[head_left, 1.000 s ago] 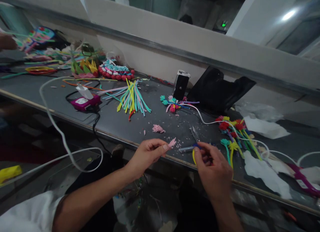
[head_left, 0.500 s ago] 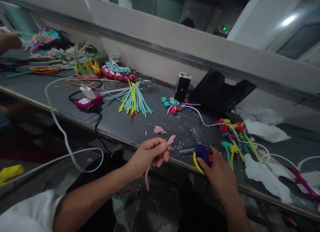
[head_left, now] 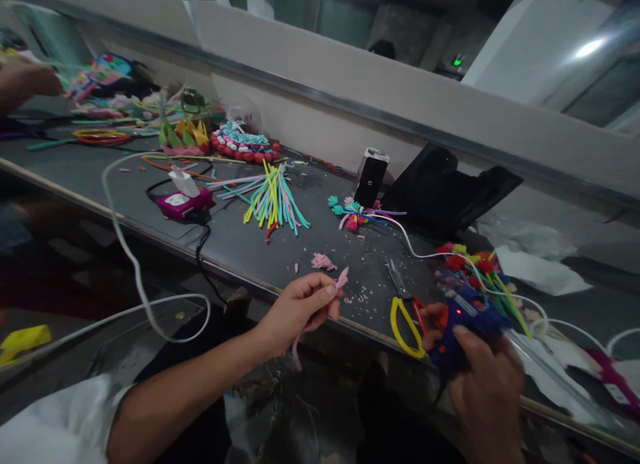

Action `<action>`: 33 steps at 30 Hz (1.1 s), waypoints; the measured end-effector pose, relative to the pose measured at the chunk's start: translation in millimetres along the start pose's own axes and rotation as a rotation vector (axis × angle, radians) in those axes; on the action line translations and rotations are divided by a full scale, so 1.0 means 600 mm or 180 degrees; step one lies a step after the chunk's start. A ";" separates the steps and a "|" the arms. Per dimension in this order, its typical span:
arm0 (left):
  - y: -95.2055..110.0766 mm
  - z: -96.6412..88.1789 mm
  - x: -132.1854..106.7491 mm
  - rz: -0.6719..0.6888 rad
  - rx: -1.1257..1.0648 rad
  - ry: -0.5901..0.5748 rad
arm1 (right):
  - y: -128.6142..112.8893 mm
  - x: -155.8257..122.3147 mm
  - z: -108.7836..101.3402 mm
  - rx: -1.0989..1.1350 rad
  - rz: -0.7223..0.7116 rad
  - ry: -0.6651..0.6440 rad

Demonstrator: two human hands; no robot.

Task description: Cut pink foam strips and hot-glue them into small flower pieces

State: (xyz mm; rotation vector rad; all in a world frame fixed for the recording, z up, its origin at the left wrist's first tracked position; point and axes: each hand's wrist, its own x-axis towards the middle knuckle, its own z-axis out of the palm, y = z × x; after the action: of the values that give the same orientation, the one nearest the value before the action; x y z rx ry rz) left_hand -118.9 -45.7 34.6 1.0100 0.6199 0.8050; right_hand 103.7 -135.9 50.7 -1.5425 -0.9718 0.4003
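My left hand [head_left: 307,301] is closed, pinching a pink pipe cleaner [head_left: 343,278] between thumb and fingertips. The pipe cleaner's ragged, tufted end sticks up past my fingers, and its thin stem hangs below the hand. On the right, my right hand [head_left: 483,371] grips a dark blue glue gun [head_left: 463,317] with a small red light lit. A long translucent glue stick [head_left: 555,374] runs from it toward the lower right. Scissors [head_left: 407,325] with yellow and red handles lie beside the right hand at the table edge, partly hidden by it. A pink pile of clippings [head_left: 323,261] lies beyond my left hand.
Yellow, teal and lilac pipe cleaners [head_left: 274,201] lie fanned mid-table. Small finished flowers [head_left: 350,211] rest by a black box [head_left: 373,177]. A white cable [head_left: 417,254] crosses the table. Another person's hand [head_left: 30,84] shows at far left; a purple power strip [head_left: 185,204] sits nearby.
My right hand has lifted the glue gun away from the scissors and swung it to the right, uncovering the scissor handles. My left hand stays nearly in place with the pink pipe cleaner.
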 end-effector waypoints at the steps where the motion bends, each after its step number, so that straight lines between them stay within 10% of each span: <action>1: 0.000 -0.001 0.001 0.0014 0.0038 0.0046 | -0.004 -0.007 0.005 0.0251 0.0021 -0.0164; 12: 0.000 0.004 -0.001 -0.0149 0.0222 0.0206 | -0.023 -0.062 0.051 0.0348 0.0608 -0.1039; 33: -0.001 0.005 -0.004 -0.0140 0.0326 0.0176 | -0.006 -0.063 0.053 -0.0013 0.0432 -0.0803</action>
State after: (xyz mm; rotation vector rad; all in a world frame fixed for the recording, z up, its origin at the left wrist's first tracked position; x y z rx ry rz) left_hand -117.9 -49.0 35.7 1.0662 0.7345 0.7707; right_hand 56.8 -144.4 36.4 -1.5921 -1.0636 0.7024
